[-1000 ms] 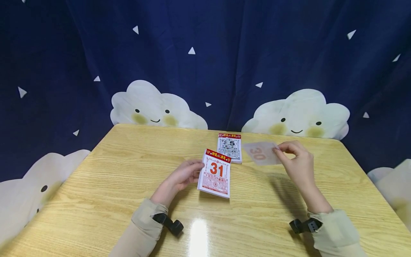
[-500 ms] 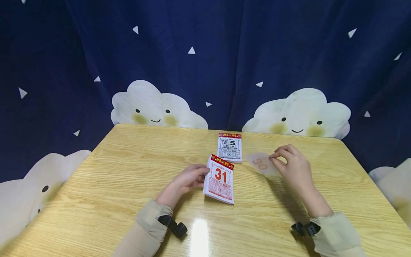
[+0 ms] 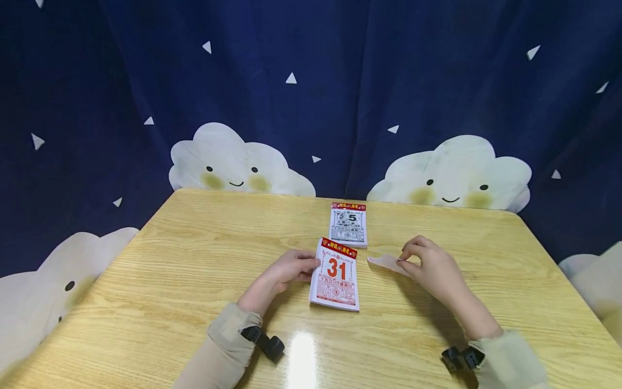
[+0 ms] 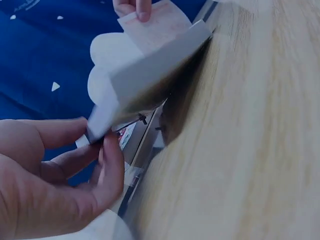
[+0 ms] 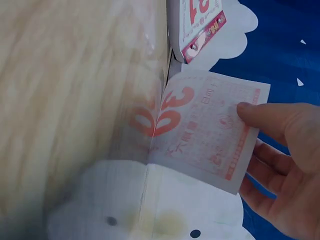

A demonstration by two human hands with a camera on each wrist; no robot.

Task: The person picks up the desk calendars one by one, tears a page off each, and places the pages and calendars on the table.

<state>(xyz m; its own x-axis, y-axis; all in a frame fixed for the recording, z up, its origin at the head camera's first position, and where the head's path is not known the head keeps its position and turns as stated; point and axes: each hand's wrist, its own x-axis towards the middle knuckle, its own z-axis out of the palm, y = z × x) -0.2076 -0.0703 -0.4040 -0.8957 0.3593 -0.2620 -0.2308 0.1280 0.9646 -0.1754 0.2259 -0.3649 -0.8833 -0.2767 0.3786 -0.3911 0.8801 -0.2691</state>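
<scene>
A tear-off calendar pad showing a red 31 (image 3: 335, 274) lies near the middle of the wooden table (image 3: 194, 270). My left hand (image 3: 290, 268) grips the pad's left edge, and the left wrist view shows the pad (image 4: 150, 75) tilted up off the wood between my thumb and fingers. My right hand (image 3: 427, 265) pinches a loose torn sheet (image 3: 386, 262) printed with a red 30, low over the table to the right of the pad. In the right wrist view the sheet (image 5: 205, 130) is held by its corner, its far edge touching the tabletop.
A second calendar pad showing a black 5 (image 3: 347, 224) lies just behind the first one. A dark blue curtain with white cloud faces (image 3: 233, 162) hangs behind the table's far edge. Bare wood spreads to the left and right.
My right hand has brought the torn 30 sheet down from the air to the tabletop. The 31 pad has shifted slightly toward me and to the right with my left hand.
</scene>
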